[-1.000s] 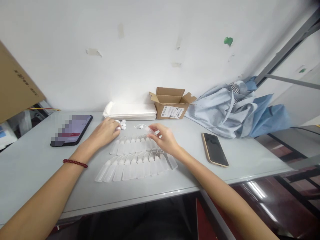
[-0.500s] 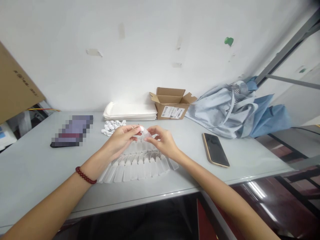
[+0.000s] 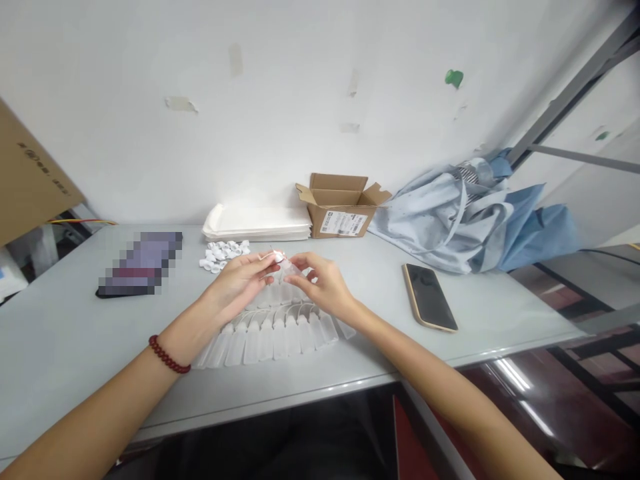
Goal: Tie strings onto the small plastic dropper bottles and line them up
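Note:
Both hands meet over the table around one small translucent plastic bottle [image 3: 291,268] with a white cap [image 3: 279,256] at its top. My left hand [image 3: 245,277] is closed, its thumb and fingers pinching at the cap, where a thin white cord shows. From the other side, my right hand [image 3: 323,280] has its fingers closed on the clear body of the bottle. Below the hands lies a row of similar translucent bottles [image 3: 280,340] with looped white cords at their tops. More lie behind that row, partly hidden by my hands. A pile of white caps [image 3: 223,255] sits beyond my left hand.
Against the wall stand a stack of white sheets [image 3: 257,223] and an open cardboard box [image 3: 340,213]. A phone [image 3: 430,298] lies to the right, near bunched blue cloth [image 3: 435,220]. A pixelated flat object [image 3: 143,263] lies left on the grey table [image 3: 60,333].
The view has shifted slightly. At the cap, a white cord now shows more plainly above my left fingers. Both hands keep their hold on the bottle and cap.

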Motion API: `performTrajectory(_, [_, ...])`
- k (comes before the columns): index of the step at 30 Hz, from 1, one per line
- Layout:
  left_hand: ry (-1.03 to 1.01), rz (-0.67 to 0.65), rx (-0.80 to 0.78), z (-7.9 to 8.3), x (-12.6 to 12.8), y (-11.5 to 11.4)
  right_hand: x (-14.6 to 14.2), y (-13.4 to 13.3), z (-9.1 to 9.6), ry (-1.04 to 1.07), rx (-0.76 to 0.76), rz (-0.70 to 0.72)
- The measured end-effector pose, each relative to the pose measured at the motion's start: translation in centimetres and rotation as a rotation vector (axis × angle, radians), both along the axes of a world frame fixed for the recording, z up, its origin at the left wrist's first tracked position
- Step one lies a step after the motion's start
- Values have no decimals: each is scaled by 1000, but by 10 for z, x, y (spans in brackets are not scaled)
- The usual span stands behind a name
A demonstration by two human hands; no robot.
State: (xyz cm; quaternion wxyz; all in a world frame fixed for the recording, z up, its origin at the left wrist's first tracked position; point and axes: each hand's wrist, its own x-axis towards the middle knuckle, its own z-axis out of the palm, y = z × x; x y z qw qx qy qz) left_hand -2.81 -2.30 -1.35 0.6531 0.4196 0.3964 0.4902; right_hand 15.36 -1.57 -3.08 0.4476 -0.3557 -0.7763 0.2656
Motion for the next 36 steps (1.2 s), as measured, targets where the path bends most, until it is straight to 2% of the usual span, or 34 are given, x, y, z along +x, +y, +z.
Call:
performTrajectory(4, [95, -36, 73, -1, -1, -2, 0, -1, 0, -1, 1, -10])
performTrajectory(13, [524, 91, 241, 3, 0, -7, 4, 2, -1, -51, 119, -56])
performTrajectory(19, [654, 51, 340, 9, -2, -7, 5, 4, 0, -78, 229, -22])
performTrajectory(23, [747, -23, 362, 8, -4, -5, 6, 5, -2, -83, 289, 17])
performTrajectory(29, [744, -49, 348, 8, -3, -7, 7, 6, -1, -71, 308, 52])
performTrajectory(36, [598, 14, 360, 9, -1, -10, 8, 6, 2, -38, 136, 8])
